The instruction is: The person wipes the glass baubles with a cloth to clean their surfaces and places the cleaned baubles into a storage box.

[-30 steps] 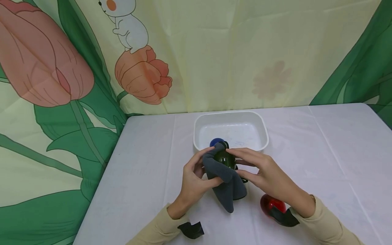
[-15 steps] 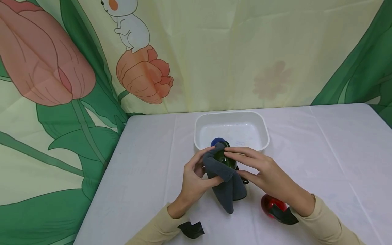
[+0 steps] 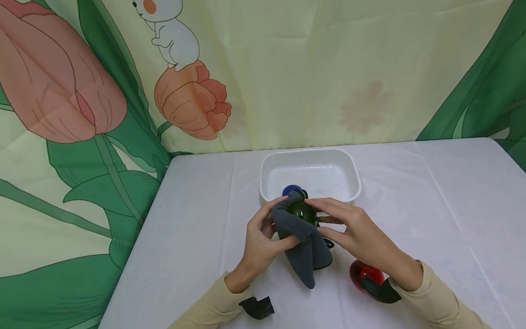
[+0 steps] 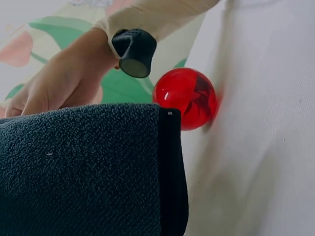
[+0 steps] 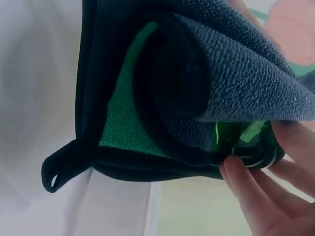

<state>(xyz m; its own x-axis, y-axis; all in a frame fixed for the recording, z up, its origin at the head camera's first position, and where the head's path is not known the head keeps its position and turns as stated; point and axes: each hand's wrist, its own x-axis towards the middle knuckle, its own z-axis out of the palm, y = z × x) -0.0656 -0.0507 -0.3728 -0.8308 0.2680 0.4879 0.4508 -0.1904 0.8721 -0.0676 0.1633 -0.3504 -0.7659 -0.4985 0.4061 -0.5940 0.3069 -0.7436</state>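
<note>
A clear green ball (image 3: 302,211) lies partly wrapped in a dark grey towel (image 3: 304,242) with black edging. My left hand (image 3: 263,242) grips the towel around the ball's left side, thumb in front. From the right, my right hand (image 3: 353,228) holds the ball, its thumb and fingertips near the towel's edge. In the right wrist view the green ball (image 5: 248,140) shows under the folded towel (image 5: 256,73), beside the fingers. The left wrist view is largely covered by the hanging towel (image 4: 83,167). The ball's underside is hidden.
Behind the hands stands a white tray (image 3: 357,183), with a blue ball (image 3: 291,189) at its near side. A clear red ball (image 3: 365,276) rests on the white tablecloth (image 3: 197,219) close to the right wrist. A printed curtain (image 3: 279,77) hangs behind the table.
My right fingers reached further over the green ball half a second ago and now lie back at its right side. The towel's hanging end has shifted slightly; my left hand keeps its hold.
</note>
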